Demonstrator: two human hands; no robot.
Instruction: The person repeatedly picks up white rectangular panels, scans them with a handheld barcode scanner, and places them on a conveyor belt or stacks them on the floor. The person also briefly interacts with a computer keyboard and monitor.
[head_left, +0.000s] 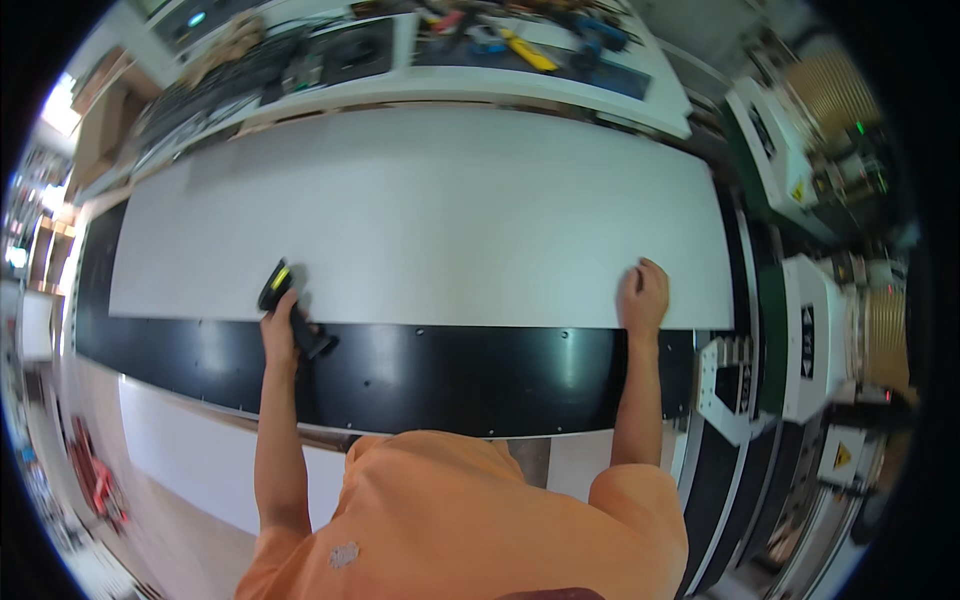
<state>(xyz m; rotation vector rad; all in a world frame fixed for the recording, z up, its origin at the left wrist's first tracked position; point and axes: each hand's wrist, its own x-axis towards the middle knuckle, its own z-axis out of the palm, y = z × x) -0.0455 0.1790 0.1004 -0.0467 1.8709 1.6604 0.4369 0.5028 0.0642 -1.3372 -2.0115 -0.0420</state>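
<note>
Across the black machine table (465, 382) lies a large flat white panel (450, 225), its near edge short of the table's front. My left hand (280, 330) grips a black handheld barcode scanner (307, 334) with a yellow stripe, over the panel's near edge at the left. On the right, my right hand (646, 298) rests on or just above the panel near its right end, fingers curled in; no object shows in it.
Green-and-white machine heads (814, 337) with warning labels line the right side, by a white metal bracket (720, 397). Behind the panel, a white bench (525, 79) bears tools and a yellow utility knife or similar tool (529, 51). Cables lie back left; a red object (101, 480) stands on the floor.
</note>
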